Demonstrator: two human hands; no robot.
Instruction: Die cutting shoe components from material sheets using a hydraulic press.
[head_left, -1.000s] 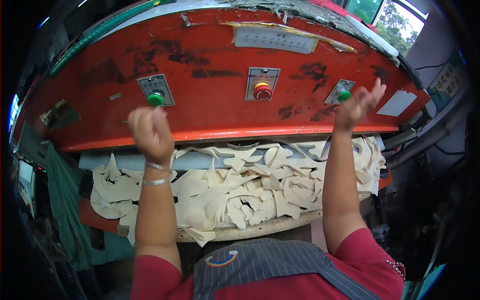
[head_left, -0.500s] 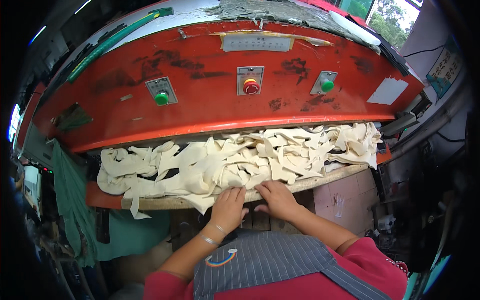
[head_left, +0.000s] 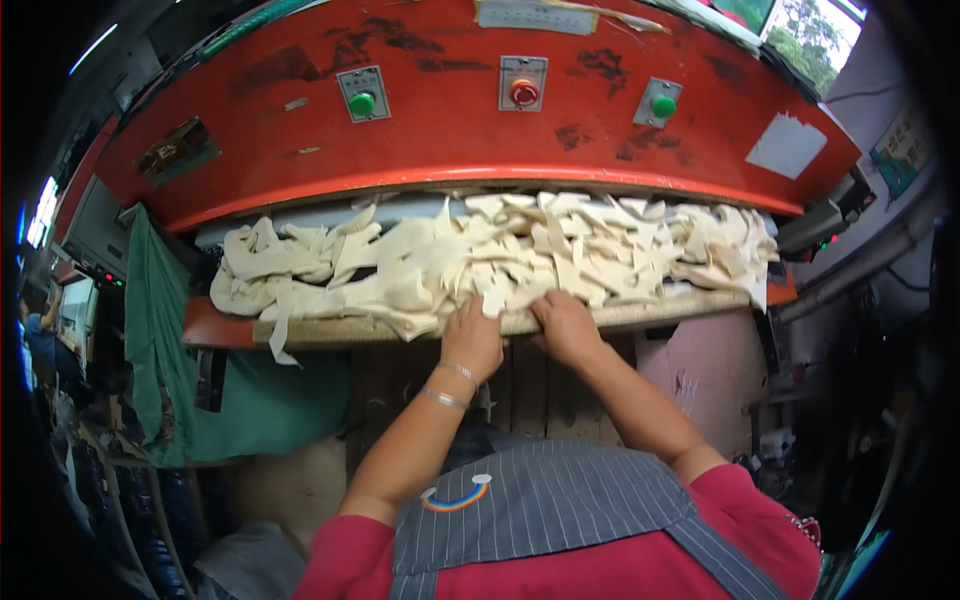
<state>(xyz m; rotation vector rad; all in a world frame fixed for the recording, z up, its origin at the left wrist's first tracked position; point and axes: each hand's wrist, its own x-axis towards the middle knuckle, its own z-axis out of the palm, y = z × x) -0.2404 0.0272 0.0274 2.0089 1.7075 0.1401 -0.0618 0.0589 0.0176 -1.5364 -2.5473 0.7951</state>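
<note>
sleeves: short, red | apron [head_left: 560, 510]: grey pinstripe, rainbow emblem | left wrist: two silver bangles [head_left: 447, 385]

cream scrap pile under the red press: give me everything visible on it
The pile of cream scraps is a loose heap of flat, irregular cut-out pieces, looking like thin leather or fabric. It spans the worn board under the red press head; some strips hang over the front edge. Left hand and right hand press on its front middle.

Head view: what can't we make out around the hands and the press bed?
- Fingertips of left hand and right hand: buried in the cream offcuts.
- Bed under the red press head: covered by the offcuts.
- Label plate: cut off by the top edge.
- Left side of the room: dark and warped.
</note>
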